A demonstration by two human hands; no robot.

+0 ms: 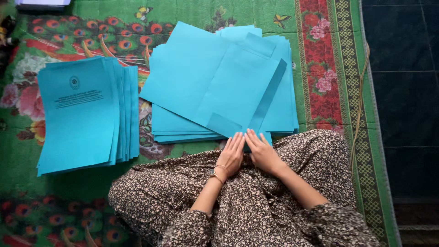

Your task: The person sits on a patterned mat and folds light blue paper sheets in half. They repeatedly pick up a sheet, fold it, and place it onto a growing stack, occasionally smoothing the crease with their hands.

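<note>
Turquoise folded sheet (238,87) under two flat hands — seated person on a patterned green mat (192,11).

Left hand (232,155) and right hand (263,153) lie side by side, palms down, fingers extended and together, gripping nothing; the fingertips press on the near edge of the folded sheet, wrists resting on the lap of a brown floral garment (256,201). A thin bracelet (218,170) sits on the left wrist. The folded sheet lies on top of a pile of plain turquoise sheets (183,130) directly ahead of the hands, its long axis tilted — near end at the fingertips, far end pointing away and to the right. A narrow folded flap (269,96) runs along its right edge. Left of that sheet, well apart, sits a fanned stack of printed turquoise covers (82,114), each bearing a small round dark emblem above a block of dark text.
</note>
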